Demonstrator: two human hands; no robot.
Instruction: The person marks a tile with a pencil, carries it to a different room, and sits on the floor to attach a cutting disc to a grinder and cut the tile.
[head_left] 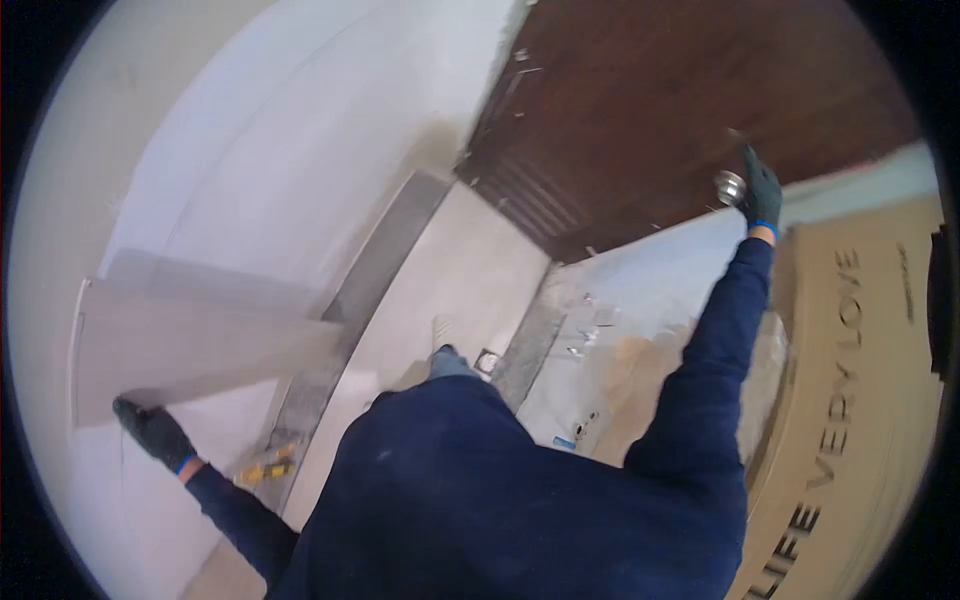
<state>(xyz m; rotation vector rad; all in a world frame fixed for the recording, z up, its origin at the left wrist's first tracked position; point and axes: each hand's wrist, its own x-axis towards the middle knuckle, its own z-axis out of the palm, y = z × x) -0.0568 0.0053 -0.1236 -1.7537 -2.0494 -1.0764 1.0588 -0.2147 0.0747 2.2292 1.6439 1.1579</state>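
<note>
My left hand [157, 437], in a dark glove with a blue cuff, is closed at the near edge of a pale tile-like panel [190, 325]. The panel stands out from the white wall; my fingertips are partly hidden. On the other side, my right hand [763, 192], gloved the same way, rests against the edge of a dark brown door [640, 110]. Its fingers stretch along the door, just beside a round silver knob [730, 187], and do not appear wrapped round the knob.
A pale floor tile [465, 262] with grey borders lies below me, near a small square drain [487, 361]. Yellow-handled tools [265, 468] lie at lower left. A large printed cardboard box [850, 400] stands at right, with debris [590, 345] on the floor beyond the threshold.
</note>
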